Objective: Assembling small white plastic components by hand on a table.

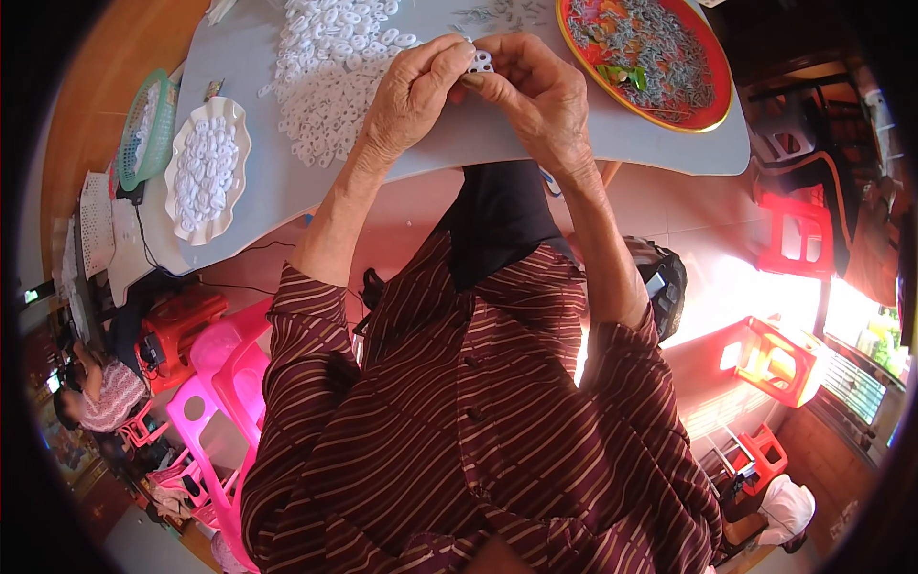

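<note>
My left hand [421, 88] and my right hand [537, 94] meet over the table's near edge. Between their fingertips is a small white plastic piece with round holes [481, 63]. The left thumb and fingers pinch its left side, and the right thumb presses from below with the fingers curled behind. Just left of my hands lies a heap of flat white pieces with holes [330, 110]. Beyond it are rounder white oval pieces [330, 33]. To the right stands a red round tray with a gold rim [722, 100], full of small grey pieces [660, 57].
On the grey table [469, 134], a scalloped white dish [244, 143] holds white ovals beside a green basket [163, 143]. Pink chairs [206, 411] and red stools [798, 234] stand on the floor. Other people [105, 392] sit lower left and lower right.
</note>
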Tool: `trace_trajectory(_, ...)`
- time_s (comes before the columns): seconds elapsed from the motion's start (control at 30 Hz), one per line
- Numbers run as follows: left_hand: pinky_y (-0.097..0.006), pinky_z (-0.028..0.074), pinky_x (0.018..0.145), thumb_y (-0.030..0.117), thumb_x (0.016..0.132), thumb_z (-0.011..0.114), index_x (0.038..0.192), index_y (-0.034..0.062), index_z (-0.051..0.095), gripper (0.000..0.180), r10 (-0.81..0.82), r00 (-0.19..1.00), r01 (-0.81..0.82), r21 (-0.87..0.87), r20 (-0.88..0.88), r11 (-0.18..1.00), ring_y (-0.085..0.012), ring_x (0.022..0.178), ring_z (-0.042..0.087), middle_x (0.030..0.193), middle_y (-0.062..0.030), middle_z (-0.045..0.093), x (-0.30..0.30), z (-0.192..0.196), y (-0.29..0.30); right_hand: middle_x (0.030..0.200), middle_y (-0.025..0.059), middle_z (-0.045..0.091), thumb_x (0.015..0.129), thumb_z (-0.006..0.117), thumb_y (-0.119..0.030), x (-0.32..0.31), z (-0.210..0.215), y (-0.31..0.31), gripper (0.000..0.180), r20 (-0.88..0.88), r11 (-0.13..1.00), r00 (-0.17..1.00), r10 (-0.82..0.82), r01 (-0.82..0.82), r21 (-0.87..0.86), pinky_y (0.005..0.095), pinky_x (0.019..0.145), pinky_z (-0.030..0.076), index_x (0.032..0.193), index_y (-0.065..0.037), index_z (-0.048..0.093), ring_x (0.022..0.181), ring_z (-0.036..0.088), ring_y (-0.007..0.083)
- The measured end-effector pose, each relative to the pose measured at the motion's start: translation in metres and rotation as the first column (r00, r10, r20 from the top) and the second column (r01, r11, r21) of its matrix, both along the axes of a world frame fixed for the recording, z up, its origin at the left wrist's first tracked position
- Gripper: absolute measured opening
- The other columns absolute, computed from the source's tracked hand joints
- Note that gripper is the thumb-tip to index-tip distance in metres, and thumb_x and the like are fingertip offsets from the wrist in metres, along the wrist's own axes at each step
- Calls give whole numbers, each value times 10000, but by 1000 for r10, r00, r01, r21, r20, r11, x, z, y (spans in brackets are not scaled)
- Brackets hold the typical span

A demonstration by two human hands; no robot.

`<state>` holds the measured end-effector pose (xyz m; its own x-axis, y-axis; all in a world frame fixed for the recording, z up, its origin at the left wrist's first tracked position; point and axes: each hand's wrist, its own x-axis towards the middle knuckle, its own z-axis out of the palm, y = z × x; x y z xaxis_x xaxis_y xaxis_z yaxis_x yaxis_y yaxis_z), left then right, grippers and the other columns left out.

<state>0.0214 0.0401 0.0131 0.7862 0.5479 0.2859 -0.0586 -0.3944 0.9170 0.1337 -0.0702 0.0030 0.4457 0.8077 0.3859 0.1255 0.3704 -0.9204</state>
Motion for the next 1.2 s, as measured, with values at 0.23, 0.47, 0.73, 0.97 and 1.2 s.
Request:
trace_trajectory(0.23,-253,400,547,272,933,476,878,-13,553,300,1,1000,-1,27,5,1000,-102,579,467,618,-26,490,0,-6,4,768,59,627,779,706,-70,2,-8,5,293,132,997,989,-63,68,-28,233,645,505,1019,30,572,699,621,96)
trace_trajectory(0.47,-254,420,574,271,940,471,884,-10,538,294,-16,1000,16,18,-16,1000,-109,599,480,636,-35,507,-2,-7,4,732,69,646,777,700,-58,-3,-3,3,230,152,993,982,-111,116,-22,234,610,501,947,16,565,671,625,99)
trace_trajectory(0.73,-257,417,583,284,955,441,851,1,520,312,-84,996,84,0,-15,996,-100,612,466,662,-26,524,-2,-5,2,697,78,661,789,674,-26,-5,4,-1,174,278,991,952,-129,135,-2,238,575,499,899,12,543,653,643,118)
trace_trajectory(0.97,-257,389,581,253,942,426,812,17,517,285,-133,989,130,-53,-64,990,-103,607,439,631,-16,472,-4,1,0,704,84,669,805,653,-20,-3,2,0,112,303,987,940,-157,157,24,232,556,490,864,6,563,641,641,114)
trace_trajectory(1.2,-254,380,578,253,936,432,810,13,513,283,-63,998,65,-78,32,995,-115,611,436,649,-10,477,2,-4,1,750,61,664,888,578,-79,5,-1,5,129,-110,999,994,-13,9,-39,200,601,459,951,28,616,646,562,67)
